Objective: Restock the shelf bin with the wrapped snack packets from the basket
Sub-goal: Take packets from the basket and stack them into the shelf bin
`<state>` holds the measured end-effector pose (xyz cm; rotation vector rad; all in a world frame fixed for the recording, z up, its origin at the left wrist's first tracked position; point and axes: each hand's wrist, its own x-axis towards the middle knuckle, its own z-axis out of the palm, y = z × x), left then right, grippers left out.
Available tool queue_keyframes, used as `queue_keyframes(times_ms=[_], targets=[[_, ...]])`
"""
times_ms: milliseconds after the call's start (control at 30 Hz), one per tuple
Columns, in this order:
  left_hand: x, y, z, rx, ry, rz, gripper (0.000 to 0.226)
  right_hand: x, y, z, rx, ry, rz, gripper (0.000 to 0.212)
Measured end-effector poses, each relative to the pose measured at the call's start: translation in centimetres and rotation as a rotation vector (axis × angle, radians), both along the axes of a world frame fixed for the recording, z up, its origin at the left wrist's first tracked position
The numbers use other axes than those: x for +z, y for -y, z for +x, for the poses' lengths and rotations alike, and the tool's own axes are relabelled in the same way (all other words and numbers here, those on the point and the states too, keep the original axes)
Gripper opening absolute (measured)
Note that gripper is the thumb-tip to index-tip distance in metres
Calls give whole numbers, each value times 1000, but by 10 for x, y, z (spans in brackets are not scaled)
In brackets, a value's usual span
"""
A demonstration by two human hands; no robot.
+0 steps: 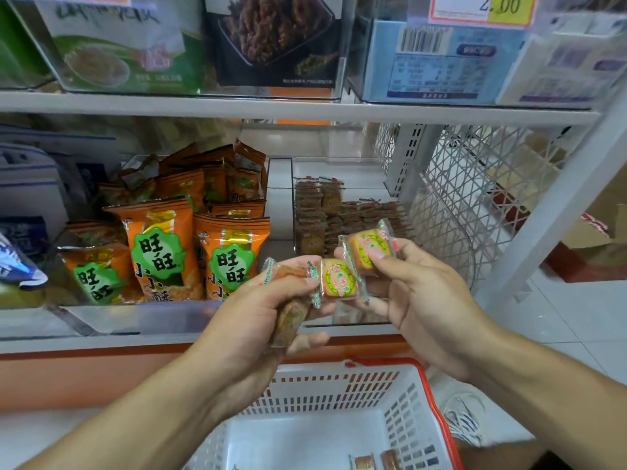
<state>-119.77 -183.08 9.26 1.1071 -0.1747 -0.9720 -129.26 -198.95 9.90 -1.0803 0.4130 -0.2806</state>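
- Left hand (271, 300), at the centre of the frame, grips several packets: a wrapped stack (290, 318) lies in its curled fingers, and a packet (338, 279) with a yellow-green label is pinched at its left edge between thumb and forefinger.
- Right hand (412, 293), just right of centre, pinches another packet (368, 247) of the same kind between thumb and fingers, a little higher than the left hand's one; the two packets overlap at their edges.
- Both hands are held in front of the clear bin (342, 323) on the middle shelf, right of centre. Inside it, brown packets (334, 215) stand and lie in rows towards the back.
- The white basket (339, 395) with a red rim sits at the bottom centre, below the hands. Two packets (375, 461) lie at its bottom edge of view.
- Orange bags (190, 245) with green labels fill the neighbouring bin, left of centre.
- A yellow price tag (481, 8) reading 2.00 hangs at the upper right.
- White wire mesh (475, 184) stands right of the bin.
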Motion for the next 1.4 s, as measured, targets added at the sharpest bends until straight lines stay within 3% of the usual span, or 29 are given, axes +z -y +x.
queue_keyframes(times_ms=[167,367,467,600,767,867,1000,1133,1300,1400], targets=[[0,0,3,82,-1,-6,26,2,2,-5,129,-31,38,25],[-5,3,2,86,48,-12,20,-5,-12,-7,161,-60,171,45],[-1,2,-1,39,5,6,28,-2,-6,-5,62,-35,72,54],[1,0,3,102,-190,8,55,11,10,-8,109,16,-119,42],[0,-2,7,174,-371,-58,55,7,0,-16,278,27,-184,37],[-1,-2,11,151,-409,-71,65,9,-5,-20,340,44,-350,33],[0,-2,11,97,-484,-161,62,13,-1,-23,422,-6,-532,36],[0,-1,6,0,-379,-127,52,2,-3,-20,403,-35,-576,46],[2,3,-2,-4,-327,-140,47,-7,-5,-16,330,-43,-511,80],[-3,3,-2,-13,-293,-147,52,-8,-8,-15,383,-61,-548,70]])
